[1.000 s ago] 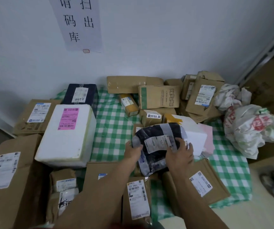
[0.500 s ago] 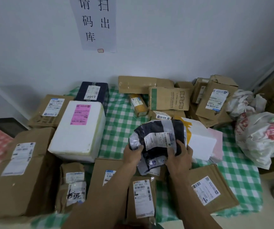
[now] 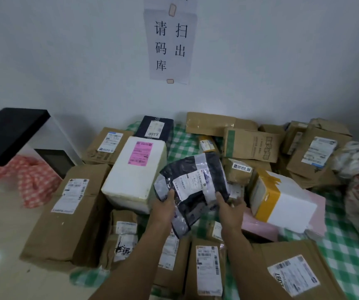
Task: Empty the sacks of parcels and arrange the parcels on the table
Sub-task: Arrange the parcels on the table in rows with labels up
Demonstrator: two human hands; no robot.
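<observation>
Both hands gripped the black bagged parcel (image 3: 192, 180): left hand (image 3: 165, 203) on its left edge, right hand (image 3: 230, 210) on its right. Parcel was held above the table (image 3: 180, 146), between the white foam box (image 3: 134, 176) and the yellow-taped box (image 3: 282, 202).

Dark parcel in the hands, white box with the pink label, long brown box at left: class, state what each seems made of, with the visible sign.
Dark parcel: thin plastic film, glossy; it crinkles and glints. White box: probably foamed polystyrene, matt; thick walls, soft rounded edges. Long brown box: cardboard, matt; creased brown faces and folded seams.
</observation>
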